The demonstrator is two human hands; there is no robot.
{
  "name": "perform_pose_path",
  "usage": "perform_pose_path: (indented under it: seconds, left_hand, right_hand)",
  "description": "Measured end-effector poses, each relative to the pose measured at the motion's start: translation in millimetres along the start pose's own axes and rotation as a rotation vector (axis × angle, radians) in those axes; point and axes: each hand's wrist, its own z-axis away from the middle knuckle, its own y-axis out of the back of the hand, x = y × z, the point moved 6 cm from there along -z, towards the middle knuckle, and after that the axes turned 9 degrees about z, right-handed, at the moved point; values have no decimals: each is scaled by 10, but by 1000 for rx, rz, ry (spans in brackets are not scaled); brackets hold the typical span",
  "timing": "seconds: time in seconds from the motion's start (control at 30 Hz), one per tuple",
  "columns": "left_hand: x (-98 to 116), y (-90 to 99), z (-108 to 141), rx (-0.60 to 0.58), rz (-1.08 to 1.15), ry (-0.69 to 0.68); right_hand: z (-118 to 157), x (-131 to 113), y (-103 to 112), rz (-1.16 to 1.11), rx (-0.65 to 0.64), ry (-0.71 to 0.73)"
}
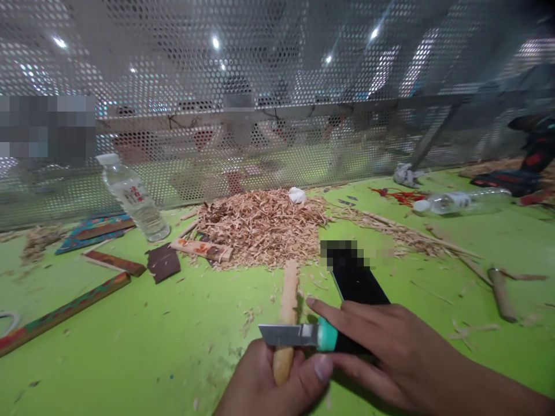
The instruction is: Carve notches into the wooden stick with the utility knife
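Observation:
My left hand (pixel 277 384) is closed around the near end of a pale carved wooden stick (pixel 288 292), which points away from me and has small notches along its right edge. In my right hand (pixel 385 346) is a carving knife (pixel 284 335) with a teal collar and a dark handle. Its flat blade lies crosswise over the stick, just beyond my left fingers. My left thumb rests close to the knife's collar. The right index finger stretches forward over the handle. Behind my right hand a black phone (pixel 359 280) lies on the green table (pixel 186 358).
A heap of wood shavings (pixel 264 228) lies before a perforated metal screen (pixel 260 133). At left are an upright water bottle (pixel 134 199), sandpaper (pixel 163 263) and painted wood strips (pixel 65 312). At right are a lying bottle (pixel 463 201), a power drill (pixel 526 156) and a short stick (pixel 502 294).

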Motion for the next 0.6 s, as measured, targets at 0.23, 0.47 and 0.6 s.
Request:
perform_pose_path:
  seconds: [0.23,0.47,0.6]
  left_hand:
    - [92,18,53,123,13,56]
    - [79,-25,-48,104,74,95]
    - [161,-35,-30,103,48,104]
  right_hand:
    - [-11,-137,80,132,128,-2]
    - [-31,-208,57,191,173,-13]
    - [-10,-247,15,251,179,-32]
